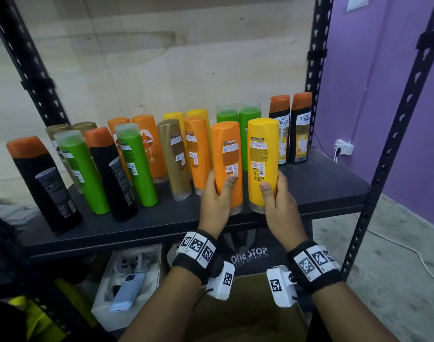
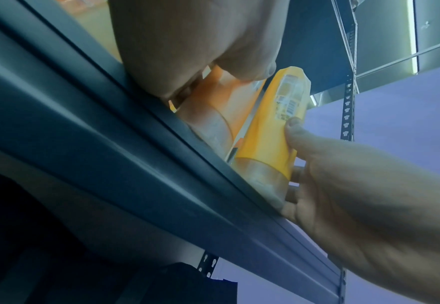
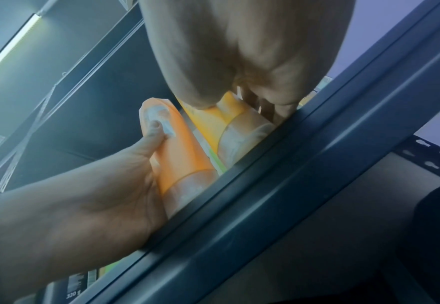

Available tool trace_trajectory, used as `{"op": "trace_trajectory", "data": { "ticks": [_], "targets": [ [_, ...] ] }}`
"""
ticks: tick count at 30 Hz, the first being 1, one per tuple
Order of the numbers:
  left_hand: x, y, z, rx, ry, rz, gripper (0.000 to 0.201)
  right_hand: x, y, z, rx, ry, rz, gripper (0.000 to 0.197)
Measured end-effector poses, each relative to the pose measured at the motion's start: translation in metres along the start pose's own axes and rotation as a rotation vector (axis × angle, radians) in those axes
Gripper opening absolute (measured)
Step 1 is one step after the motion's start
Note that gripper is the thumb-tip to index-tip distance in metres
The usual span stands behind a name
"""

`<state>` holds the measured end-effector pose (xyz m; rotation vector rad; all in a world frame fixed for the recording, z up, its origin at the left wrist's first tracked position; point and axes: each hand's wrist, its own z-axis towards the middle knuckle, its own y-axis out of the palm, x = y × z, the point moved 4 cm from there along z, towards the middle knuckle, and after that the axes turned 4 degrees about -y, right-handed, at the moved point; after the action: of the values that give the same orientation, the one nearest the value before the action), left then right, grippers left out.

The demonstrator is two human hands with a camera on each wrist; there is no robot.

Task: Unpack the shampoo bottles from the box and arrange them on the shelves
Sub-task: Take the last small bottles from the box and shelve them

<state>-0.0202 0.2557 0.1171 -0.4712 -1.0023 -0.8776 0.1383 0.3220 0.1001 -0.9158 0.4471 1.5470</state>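
My left hand (image 1: pixel 217 193) grips an orange shampoo bottle (image 1: pixel 227 154) and my right hand (image 1: pixel 276 193) grips a yellow shampoo bottle (image 1: pixel 262 154). Both stand cap-down at the front edge of the dark shelf (image 1: pixel 322 183), side by side, back labels facing me. The left wrist view shows the orange bottle (image 2: pixel 221 102) under my palm and the yellow bottle (image 2: pixel 270 131) held by the other hand (image 2: pixel 343 181). In the right wrist view the yellow bottle (image 3: pixel 213 123) sits beneath my palm, the orange bottle (image 3: pixel 179 156) beside it. The cardboard box (image 1: pixel 245 309) lies below between my forearms.
Several bottles, black, green, gold, orange and yellow, stand in rows on the shelf from far left (image 1: pixel 45 183) to the back right (image 1: pixel 301 127). Black slotted uprights (image 1: pixel 393 134) frame the shelf. A white tray with a phone (image 1: pixel 127 290) sits on the lower level.
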Motion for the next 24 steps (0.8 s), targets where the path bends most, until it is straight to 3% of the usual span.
{"op": "trace_trajectory", "data": {
  "ticks": [10, 16, 24],
  "targets": [
    [-0.005, 0.012, 0.032, 0.005, -0.079, 0.124, 0.047, 0.01, 0.013, 0.044, -0.07, 0.103, -0.184, 0.048],
    [-0.012, 0.018, 0.051, 0.01, -0.144, 0.182, 0.051, 0.019, 0.012, 0.071, -0.06, 0.177, -0.151, 0.048],
    [-0.008, 0.022, 0.063, -0.012, -0.218, 0.226, 0.054, 0.03, 0.015, 0.073, -0.069, 0.206, -0.294, 0.052]
  ]
}}
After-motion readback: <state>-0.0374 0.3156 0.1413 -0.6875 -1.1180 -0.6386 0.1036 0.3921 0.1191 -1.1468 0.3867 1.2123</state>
